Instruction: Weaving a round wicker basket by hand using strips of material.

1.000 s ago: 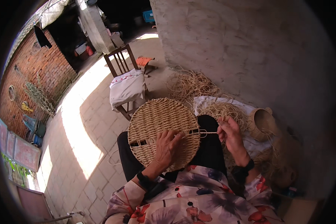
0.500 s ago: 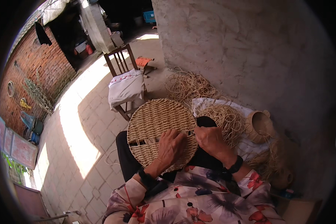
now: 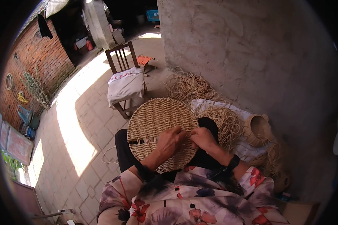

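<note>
A round woven panel (image 3: 157,114) of straw-coloured cord lies across my lap on dark trousers. A slit-like gap runs across it below its middle, with dark showing through at the left end. My left hand (image 3: 170,142) rests on the panel over this gap, fingers curled and their tips turned to the right. Close beside it, near the panel's right edge, my right hand (image 3: 205,139) is closed with thumb and fingers pinched together. Whatever sits in either set of fingertips is hidden. A loose cord end (image 3: 104,157) curls over the paving left of my knee.
Tangled heaps of straw cord (image 3: 223,122) lie to the right, partly on a white cloth (image 3: 247,147), beside a round woven basket (image 3: 258,129). Ahead stands a wooden chair (image 3: 124,80) with a cloth-covered seat, near a small orange-topped stool (image 3: 144,60). A plastered wall (image 3: 233,48) rises at the right.
My right hand has shifted left, closer to the left hand, and sits slightly in from the panel's edge. The left hand has turned a little; the panel remains on my lap.
</note>
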Demonstrator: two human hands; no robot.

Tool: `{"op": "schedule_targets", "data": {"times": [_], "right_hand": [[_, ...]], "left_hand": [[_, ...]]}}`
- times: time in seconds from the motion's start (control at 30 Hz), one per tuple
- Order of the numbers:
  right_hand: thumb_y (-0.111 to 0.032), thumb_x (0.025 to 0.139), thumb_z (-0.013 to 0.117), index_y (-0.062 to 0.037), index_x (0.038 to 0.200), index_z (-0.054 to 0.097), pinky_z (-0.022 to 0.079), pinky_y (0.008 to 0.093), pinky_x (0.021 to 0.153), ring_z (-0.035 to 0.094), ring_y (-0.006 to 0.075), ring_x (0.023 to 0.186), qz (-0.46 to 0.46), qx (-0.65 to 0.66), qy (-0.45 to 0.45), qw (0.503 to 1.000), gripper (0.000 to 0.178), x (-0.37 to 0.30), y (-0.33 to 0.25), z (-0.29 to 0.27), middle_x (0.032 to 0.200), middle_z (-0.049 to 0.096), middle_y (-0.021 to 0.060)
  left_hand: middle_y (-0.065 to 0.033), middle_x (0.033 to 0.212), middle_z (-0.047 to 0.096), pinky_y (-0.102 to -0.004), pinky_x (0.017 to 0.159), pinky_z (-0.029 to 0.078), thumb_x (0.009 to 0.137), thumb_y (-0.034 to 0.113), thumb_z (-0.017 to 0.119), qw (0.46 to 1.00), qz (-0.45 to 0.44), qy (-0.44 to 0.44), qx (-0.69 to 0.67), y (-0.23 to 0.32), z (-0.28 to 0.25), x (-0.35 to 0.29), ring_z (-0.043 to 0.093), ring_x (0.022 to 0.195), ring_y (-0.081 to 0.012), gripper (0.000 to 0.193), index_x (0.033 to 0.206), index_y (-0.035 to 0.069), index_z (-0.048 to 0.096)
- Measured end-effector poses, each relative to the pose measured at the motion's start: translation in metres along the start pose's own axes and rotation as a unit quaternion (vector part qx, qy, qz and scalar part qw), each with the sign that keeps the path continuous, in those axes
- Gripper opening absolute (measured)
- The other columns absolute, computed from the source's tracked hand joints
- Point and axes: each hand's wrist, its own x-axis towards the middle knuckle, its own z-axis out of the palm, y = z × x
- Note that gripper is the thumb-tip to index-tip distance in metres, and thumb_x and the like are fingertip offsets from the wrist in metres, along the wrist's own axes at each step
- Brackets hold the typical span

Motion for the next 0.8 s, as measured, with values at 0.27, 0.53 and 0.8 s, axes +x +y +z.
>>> {"op": "schedule_targets", "data": {"times": [0.27, 0.53, 0.8], "right_hand": [[-0.015, 0.088, 0.056, -0.0024, 0.082, 0.065, 0.024, 0.0226, 0.036, 0.041, 0.0056, 0.041, 0.194, 0.376, -0.139, 0.895, 0.016, -0.001, -0.007, -0.014, 0.058, 0.058, 0.0032], [-0.004, 0.079, 0.063, -0.0017, 0.086, 0.057, 0.046, 0.0346, 0.048, 0.060, 0.0207, 0.057, -0.107, -0.018, 0.006, 0.994, 0.009, -0.017, -0.007, -0.020, 0.070, 0.058, 0.0065], [-0.002, 0.081, 0.065, -0.0056, 0.090, 0.051, 0.049, 0.0429, 0.061, 0.064, 0.0312, 0.071, -0.206, -0.178, 0.260, 0.926, 0.017, -0.019, -0.002, -0.029, 0.076, 0.055, 0.0121]], "left_hand": [[-0.0081, 0.083, 0.056, -0.0397, 0.062, 0.052, 0.079, 0.015, 0.063, 0.999, 0.008, -0.031, 0.020, -0.002, -0.004, 0.004, 0.065, 0.075, -0.0277, 0.014, 0.092, 0.010, 0.063], [-0.0087, 0.082, 0.057, -0.0415, 0.058, 0.050, 0.077, 0.019, 0.069, 0.998, 0.042, -0.011, 0.038, -0.006, -0.002, 0.014, 0.065, 0.070, -0.0289, 0.016, 0.084, 0.007, 0.059], [-0.0119, 0.080, 0.059, -0.0436, 0.056, 0.049, 0.074, 0.019, 0.071, 0.999, 0.010, -0.028, 0.035, -0.005, 0.003, 0.016, 0.063, 0.064, -0.0330, 0.021, 0.083, 0.005, 0.058]]}}
